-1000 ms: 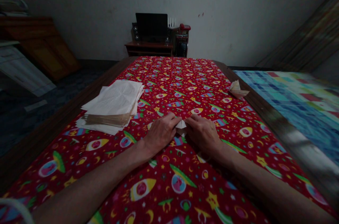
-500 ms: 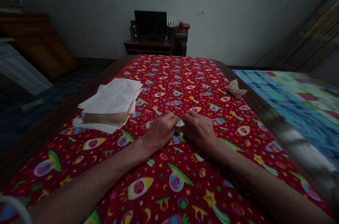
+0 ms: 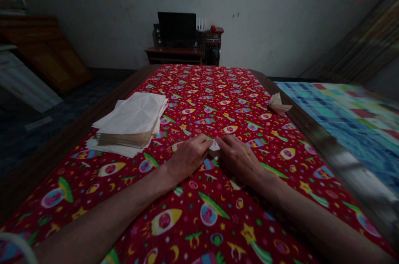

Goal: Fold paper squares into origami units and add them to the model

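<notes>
A small white folded paper (image 3: 214, 147) lies on the red patterned cloth (image 3: 218, 97) at the middle of the table. My left hand (image 3: 188, 156) pinches its left side with curled fingers. My right hand (image 3: 238, 157) presses and pinches its right side, fingers closed on it. Most of the paper is hidden under the two hands. A stack of white and tan paper sheets (image 3: 131, 122) rests to the left of my left hand.
A folded paper piece (image 3: 278, 104) sits near the table's right edge. Beside the table on the right lies a blue checked mat (image 3: 343, 118). A low cabinet with a dark screen (image 3: 177, 31) stands against the far wall. Wooden furniture (image 3: 46, 52) is at the left.
Both hands stay on the small paper, shifting only slightly. The view has moved a little; nothing else changed.
</notes>
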Available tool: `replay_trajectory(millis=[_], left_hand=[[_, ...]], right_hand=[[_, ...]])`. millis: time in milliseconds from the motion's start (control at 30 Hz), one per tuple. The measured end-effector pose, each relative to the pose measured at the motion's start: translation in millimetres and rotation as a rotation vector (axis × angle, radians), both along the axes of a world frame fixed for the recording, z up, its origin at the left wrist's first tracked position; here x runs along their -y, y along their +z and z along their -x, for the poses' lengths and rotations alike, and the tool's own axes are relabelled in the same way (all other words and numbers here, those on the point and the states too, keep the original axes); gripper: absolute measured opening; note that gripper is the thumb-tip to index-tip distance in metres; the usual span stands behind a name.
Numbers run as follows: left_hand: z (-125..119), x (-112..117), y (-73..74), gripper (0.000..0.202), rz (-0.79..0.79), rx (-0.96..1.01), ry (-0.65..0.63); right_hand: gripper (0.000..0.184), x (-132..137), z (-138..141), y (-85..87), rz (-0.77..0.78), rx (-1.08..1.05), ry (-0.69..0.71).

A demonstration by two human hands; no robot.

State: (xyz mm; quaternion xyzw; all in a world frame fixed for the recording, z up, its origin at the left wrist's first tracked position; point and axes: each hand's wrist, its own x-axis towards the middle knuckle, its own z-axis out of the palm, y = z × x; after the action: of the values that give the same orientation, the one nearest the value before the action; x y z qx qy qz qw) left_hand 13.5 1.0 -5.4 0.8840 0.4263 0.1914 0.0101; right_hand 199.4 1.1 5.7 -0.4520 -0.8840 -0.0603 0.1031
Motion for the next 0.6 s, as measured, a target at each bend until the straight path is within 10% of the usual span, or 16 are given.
replay_trajectory(millis=[600], left_hand=[[11.0, 9.2, 15.9, 0.026, -0.033, -0.247, -0.164]], right_hand=[[0.049, 16.8, -27.8, 5.8, -0.027, 0.155, 0.207]])
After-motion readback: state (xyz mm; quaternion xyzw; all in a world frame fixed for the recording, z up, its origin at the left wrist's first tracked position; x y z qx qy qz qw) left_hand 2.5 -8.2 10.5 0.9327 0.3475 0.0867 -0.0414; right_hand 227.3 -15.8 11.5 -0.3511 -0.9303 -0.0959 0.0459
